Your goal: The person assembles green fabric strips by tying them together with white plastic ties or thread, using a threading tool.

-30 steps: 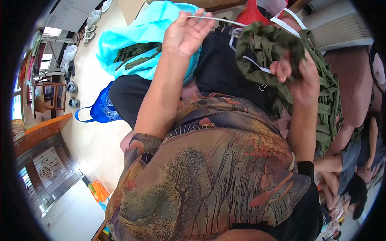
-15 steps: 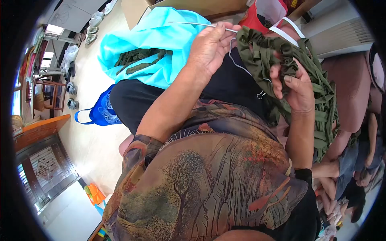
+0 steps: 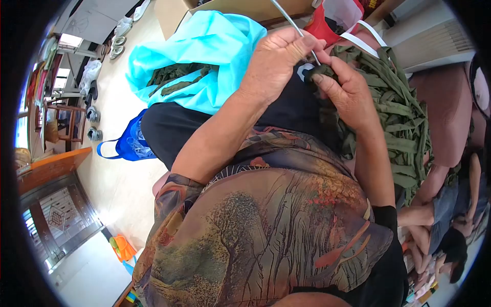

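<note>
My left hand [image 3: 279, 64] is closed in a pinch around a thin metal rod [image 3: 288, 18], which slants up and away from the fingers. The rod's lower tip meets a bunched edge of dark green fabric [image 3: 327, 73]. That fabric is pinched between the thumb and fingers of my right hand [image 3: 348, 92], close beside the left fingertips. A small piece of white cord or band [image 3: 304, 70] shows under the left fingers. More green fabric strips [image 3: 401, 125] hang in a gathered heap just beyond my right wrist.
A light-blue bag [image 3: 230, 38] with green strips inside lies by my knee. Near it are a blue bag [image 3: 130, 140], a cardboard box [image 3: 169, 18] and a red bag [image 3: 327, 23]. Shoes [image 3: 93, 134] stand along the floor. Another person's arm [image 3: 474, 176] is at the right.
The rod has swung from nearly level to steeply slanted. My hands have come together, the right moving up and left with the fabric. The white cord and clip are now mostly hidden.
</note>
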A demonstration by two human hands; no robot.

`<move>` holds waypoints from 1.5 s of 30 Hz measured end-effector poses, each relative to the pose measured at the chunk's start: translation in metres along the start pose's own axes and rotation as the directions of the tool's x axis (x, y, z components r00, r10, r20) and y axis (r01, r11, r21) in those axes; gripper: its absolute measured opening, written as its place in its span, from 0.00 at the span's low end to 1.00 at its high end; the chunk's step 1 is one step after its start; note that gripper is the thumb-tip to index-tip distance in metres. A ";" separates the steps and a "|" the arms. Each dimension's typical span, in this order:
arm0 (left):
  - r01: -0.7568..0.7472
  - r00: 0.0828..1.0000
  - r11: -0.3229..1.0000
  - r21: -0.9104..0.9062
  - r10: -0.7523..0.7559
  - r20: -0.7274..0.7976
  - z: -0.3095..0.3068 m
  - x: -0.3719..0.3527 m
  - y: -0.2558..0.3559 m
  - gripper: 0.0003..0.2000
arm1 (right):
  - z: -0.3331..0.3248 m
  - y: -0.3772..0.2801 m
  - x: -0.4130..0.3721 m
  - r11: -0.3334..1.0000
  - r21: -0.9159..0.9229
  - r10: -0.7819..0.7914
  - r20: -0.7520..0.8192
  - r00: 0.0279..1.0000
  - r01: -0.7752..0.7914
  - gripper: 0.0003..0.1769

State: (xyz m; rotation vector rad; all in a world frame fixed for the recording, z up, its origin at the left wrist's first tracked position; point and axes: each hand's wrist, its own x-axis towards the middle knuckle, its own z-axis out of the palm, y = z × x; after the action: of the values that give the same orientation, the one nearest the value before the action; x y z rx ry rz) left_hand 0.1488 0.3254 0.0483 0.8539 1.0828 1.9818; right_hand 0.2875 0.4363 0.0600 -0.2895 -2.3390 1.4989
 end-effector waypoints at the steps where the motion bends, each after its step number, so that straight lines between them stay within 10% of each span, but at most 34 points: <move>1: -0.009 1.000 0.999 -0.033 0.008 -0.030 -0.004 0.000 0.003 0.12 | 0.005 -0.001 -0.001 1.000 -0.006 0.016 -0.008 1.000 -0.016 0.15; 10: -0.180 0.862 0.942 -0.283 0.012 -0.506 -0.155 -0.003 0.012 0.07 | -0.038 0.041 -0.049 0.888 0.026 0.442 0.230 0.867 -0.460 0.04; 18: 0.399 0.706 0.917 0.001 -0.306 -0.639 -0.162 -0.043 -0.049 0.15 | -0.023 0.051 -0.012 0.886 0.268 0.336 0.189 0.923 -0.378 0.10; 21: 0.586 0.738 0.541 0.603 -0.049 -0.673 -0.147 -0.048 -0.033 0.19 | -0.023 0.047 0.006 0.849 0.316 0.373 0.209 0.904 -0.423 0.09; 23: 0.423 0.884 -0.085 0.902 0.257 -0.390 -0.130 -0.051 -0.021 0.18 | -0.026 0.048 0.014 0.842 0.300 0.388 0.239 0.890 -0.448 0.10; 26: -0.043 0.980 0.437 0.899 0.195 -0.048 -0.080 -0.036 -0.003 0.18 | -0.019 0.036 0.021 0.842 0.353 0.347 0.222 0.911 -0.407 0.11; 29: -0.077 0.991 0.735 0.674 -0.020 0.135 -0.049 -0.030 -0.011 0.19 | -0.020 0.032 0.021 0.822 0.420 0.331 0.198 0.923 -0.385 0.12; 32: 0.267 0.911 0.774 0.574 -0.398 0.113 -0.053 -0.030 -0.027 0.17 | -0.031 0.045 0.016 0.804 0.471 0.300 0.206 0.931 -0.363 0.12; 40: 0.261 0.923 0.725 0.637 -0.381 0.055 -0.050 -0.021 -0.024 0.07 | -0.032 0.030 0.019 1.000 -0.027 0.003 0.149 0.989 0.001 0.38; 45: 0.334 0.913 0.712 0.618 -0.407 -0.023 -0.050 -0.023 -0.031 0.09 | -0.026 0.017 0.020 0.980 -0.194 0.013 0.279 0.960 0.043 0.31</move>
State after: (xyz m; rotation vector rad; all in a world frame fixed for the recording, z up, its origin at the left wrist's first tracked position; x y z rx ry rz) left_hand 0.1291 0.2987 -0.0053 0.9606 1.7203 1.2223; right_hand 0.2795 0.4723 0.0578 -0.1138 -2.7133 1.3764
